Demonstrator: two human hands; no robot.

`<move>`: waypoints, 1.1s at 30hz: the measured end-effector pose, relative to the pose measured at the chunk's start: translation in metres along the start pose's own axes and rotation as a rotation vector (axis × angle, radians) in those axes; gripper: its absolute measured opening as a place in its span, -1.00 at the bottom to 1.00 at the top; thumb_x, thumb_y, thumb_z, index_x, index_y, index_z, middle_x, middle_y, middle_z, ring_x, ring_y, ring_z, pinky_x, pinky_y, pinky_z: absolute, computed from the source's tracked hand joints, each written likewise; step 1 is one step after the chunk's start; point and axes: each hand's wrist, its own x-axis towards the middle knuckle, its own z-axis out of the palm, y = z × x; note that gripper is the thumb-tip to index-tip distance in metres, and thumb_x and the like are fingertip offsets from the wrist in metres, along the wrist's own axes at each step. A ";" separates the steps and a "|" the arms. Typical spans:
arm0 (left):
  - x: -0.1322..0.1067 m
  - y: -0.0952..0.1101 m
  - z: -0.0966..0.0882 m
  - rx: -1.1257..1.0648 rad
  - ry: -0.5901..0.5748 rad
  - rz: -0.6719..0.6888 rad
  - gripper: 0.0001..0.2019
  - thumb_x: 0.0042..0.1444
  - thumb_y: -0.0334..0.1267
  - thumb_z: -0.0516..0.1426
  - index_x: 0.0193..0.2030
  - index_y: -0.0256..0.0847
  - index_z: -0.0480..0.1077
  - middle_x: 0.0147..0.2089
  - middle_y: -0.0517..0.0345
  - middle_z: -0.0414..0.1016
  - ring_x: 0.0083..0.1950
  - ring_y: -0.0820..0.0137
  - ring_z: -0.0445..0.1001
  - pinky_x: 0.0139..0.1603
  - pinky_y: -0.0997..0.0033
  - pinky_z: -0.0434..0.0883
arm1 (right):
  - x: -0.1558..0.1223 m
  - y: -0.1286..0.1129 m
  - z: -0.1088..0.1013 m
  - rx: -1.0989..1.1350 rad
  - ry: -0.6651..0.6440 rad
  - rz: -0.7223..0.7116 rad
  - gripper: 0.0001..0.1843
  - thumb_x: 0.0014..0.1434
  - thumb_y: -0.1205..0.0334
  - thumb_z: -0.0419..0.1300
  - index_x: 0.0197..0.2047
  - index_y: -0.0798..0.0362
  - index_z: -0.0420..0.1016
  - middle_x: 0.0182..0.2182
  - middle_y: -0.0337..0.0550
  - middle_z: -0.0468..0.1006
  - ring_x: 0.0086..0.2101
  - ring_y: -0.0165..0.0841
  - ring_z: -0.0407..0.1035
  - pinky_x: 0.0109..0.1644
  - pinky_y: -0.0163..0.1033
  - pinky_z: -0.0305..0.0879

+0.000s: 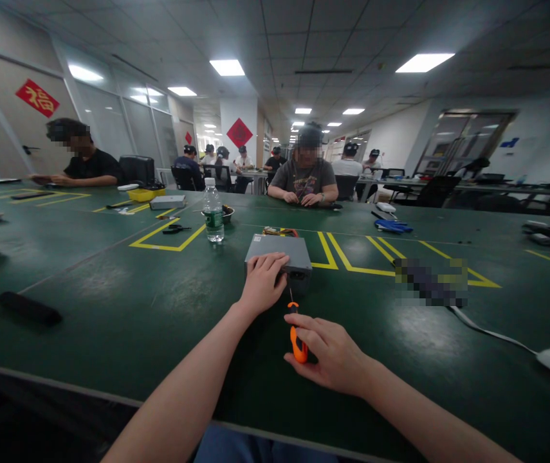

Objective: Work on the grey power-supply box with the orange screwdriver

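Note:
A grey metal computer power supply (282, 247) lies on the green table in front of me, with a bundle of coloured wires (279, 232) at its far side. My left hand (265, 280) grips its near left part, fingers over the top and thumb at the front face. An orange and black screwdriver (298, 344) is in my right hand (325, 354), held between thumb and fingers. Its thin shaft points away from me, with the tip at the near face of the power supply, below the socket. Whether the tip sits in a screw is too small to tell.
A water bottle (213, 212) stands beyond the power supply to the left, beside a small bowl (228, 213). Right of my hands lies a blurred dark object (429, 281) near a white cable (489, 332). A black case (28, 308) lies at left. People sit across the table.

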 end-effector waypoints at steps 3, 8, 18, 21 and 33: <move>0.000 0.000 0.000 -0.006 0.001 -0.006 -0.66 0.11 -0.31 0.03 0.06 -0.06 0.26 0.12 0.15 0.33 0.14 0.30 0.22 0.14 0.19 0.06 | 0.002 -0.002 -0.004 -0.009 -0.116 -0.019 -0.63 0.18 0.10 0.03 -0.02 0.14 0.24 -0.06 0.17 0.40 -0.19 -0.23 0.40 -0.25 -0.20 0.37; 0.000 0.000 0.001 -0.007 0.015 0.007 -0.67 0.12 -0.32 0.02 0.05 -0.06 0.26 0.11 0.18 0.33 0.14 0.33 0.23 0.15 0.21 0.05 | 0.004 -0.002 -0.004 -0.063 -0.074 -0.090 -0.69 0.18 0.17 0.05 -0.05 0.18 0.28 -0.08 0.21 0.42 -0.16 -0.22 0.39 -0.24 -0.20 0.36; 0.000 0.001 -0.001 -0.006 -0.004 -0.009 -0.65 0.12 -0.33 0.01 0.06 -0.06 0.26 0.12 0.15 0.33 0.15 0.30 0.22 0.15 0.19 0.05 | 0.007 -0.003 -0.006 -0.047 -0.168 -0.085 -0.65 0.20 0.13 0.03 0.00 0.14 0.27 -0.08 0.16 0.42 -0.14 -0.23 0.38 -0.18 -0.16 0.35; 0.000 0.001 -0.001 -0.010 0.008 -0.003 -0.65 0.12 -0.33 0.01 0.06 -0.06 0.26 0.12 0.16 0.33 0.15 0.31 0.22 0.15 0.20 0.05 | 0.007 -0.002 -0.004 -0.057 -0.092 -0.121 -0.73 0.20 0.20 0.04 -0.09 0.17 0.30 -0.13 0.15 0.45 -0.17 -0.27 0.39 -0.23 -0.21 0.35; 0.000 0.000 0.000 0.000 0.003 0.005 -0.66 0.12 -0.32 0.02 0.06 -0.08 0.25 0.12 0.17 0.33 0.14 0.32 0.22 0.14 0.21 0.06 | 0.008 -0.002 -0.004 -0.034 -0.098 -0.114 -0.69 0.20 0.20 0.03 -0.03 0.17 0.26 -0.13 0.13 0.45 -0.19 -0.26 0.40 -0.23 -0.18 0.35</move>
